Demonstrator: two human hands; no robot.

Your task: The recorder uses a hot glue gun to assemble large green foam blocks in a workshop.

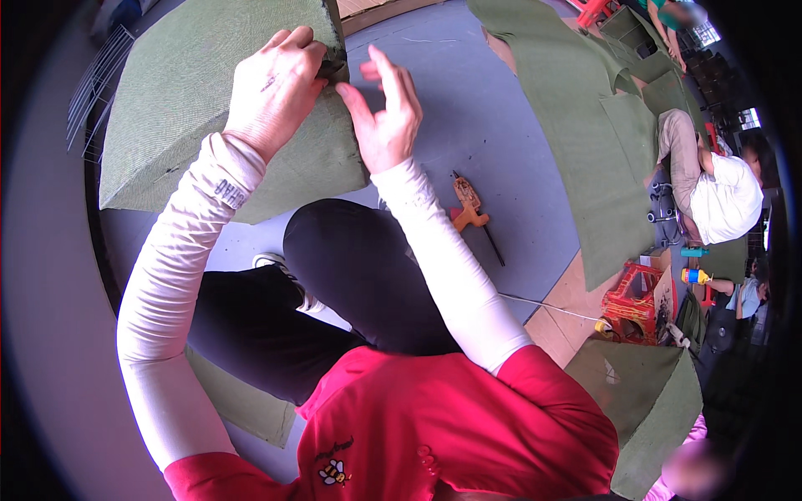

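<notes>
Directly above the raised knee point(359, 259), a green fabric-covered cushion point(209, 108) stands tilted on the grey floor point(493, 125), its right edge toward the person. Left hand point(276, 83): fingers curled together, clamped on the upper right corner of the cushion, where a small dark item is pinched; its kind cannot be told. Right hand point(384, 117): fingers apart and raised, just beside that corner, holding nothing.

Handling, as judged: the cover is a coarse woven cloth, not slippery, that gives under the fingers; the body looks padded yet firm enough to keep its wedge shape. It appears bulky rather than heavy. Take hold at a corner or along a seamed edge, where the cloth offers grip.

Right of the cushion, an orange hand tool point(468, 209) with a long thin shaft lies on the floor, well apart from both hands. Farther right of the cushion, flat green fabric panels point(576, 108) spread across the floor. Beyond these, a second person point(710, 192) crouches near a red plastic stool point(635, 301). The knee and the tool crowd the space beside the cushion.
</notes>
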